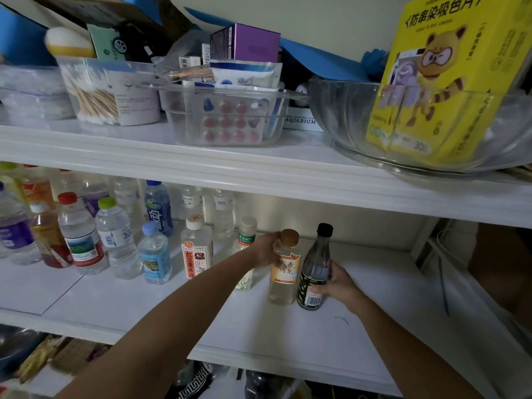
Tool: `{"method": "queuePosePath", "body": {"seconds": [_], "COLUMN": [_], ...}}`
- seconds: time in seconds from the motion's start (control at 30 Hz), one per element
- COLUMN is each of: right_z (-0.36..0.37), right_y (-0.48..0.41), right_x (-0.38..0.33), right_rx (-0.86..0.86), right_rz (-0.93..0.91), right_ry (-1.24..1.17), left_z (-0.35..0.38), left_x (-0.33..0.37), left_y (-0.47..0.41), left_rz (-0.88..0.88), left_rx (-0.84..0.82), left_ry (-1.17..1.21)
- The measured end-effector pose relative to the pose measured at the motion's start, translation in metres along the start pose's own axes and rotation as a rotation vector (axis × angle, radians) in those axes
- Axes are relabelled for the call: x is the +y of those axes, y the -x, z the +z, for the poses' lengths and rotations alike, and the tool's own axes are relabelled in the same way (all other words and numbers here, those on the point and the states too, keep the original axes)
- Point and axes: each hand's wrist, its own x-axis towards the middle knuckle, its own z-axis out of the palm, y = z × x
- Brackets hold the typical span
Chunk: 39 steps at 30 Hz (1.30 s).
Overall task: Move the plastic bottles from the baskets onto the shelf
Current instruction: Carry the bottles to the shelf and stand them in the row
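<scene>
On the white middle shelf [288, 335] my left hand [266, 249] grips a clear bottle with a brown cap and orange label [285, 272], standing upright. Right beside it my right hand [338, 283] holds a dark bottle with a black cap [313, 272], its base on the shelf. Several more plastic bottles [115, 234] stand in rows to the left, among them one with a red-lettered label [197, 251] and one with a green label [244, 254] partly behind my left arm. No basket is in view.
The upper shelf [201, 165] carries a large glass bowl [359, 128] holding a yellow box [449, 82], a clear tub of pill packs [227, 116], cotton swabs [92, 96] and boxes. Bare shelf lies right of the dark bottle. Clutter fills the shelf below.
</scene>
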Motion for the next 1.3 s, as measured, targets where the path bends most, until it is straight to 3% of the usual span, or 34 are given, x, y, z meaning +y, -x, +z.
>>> {"method": "queuePosePath", "body": {"seconds": [0.3,0.57,0.73,0.83,1.07,1.3], "right_z": [0.000,0.006,0.016,0.032,0.105,0.251], "right_y": [0.007,0.033,0.059,0.071,0.099,0.120], "right_x": [-0.008,-0.021,-0.028,-0.024,-0.018,-0.041], "right_rx": [-0.078,-0.034,0.146,0.185,0.236,0.116], "right_rz": [0.050,-0.019,-0.064,-0.015,0.093,-0.165], "right_ry": [0.007,0.066,0.646,0.775,0.868,0.836], "left_z": [0.005,-0.011,-0.033,-0.046,-0.097,-0.153], "left_x": [-0.002,-0.002,-0.015,-0.045,-0.148,-0.245], "left_y": [0.009,0.024,0.046,0.070,0.145,0.240], "left_rz": [0.039,0.282,0.415,0.449,0.231,0.042], "left_rx": [0.017,0.161,0.204,0.196,0.177,0.202], "left_ry": [-0.026,-0.419,-0.781,-0.887,-0.957,-0.995]}}
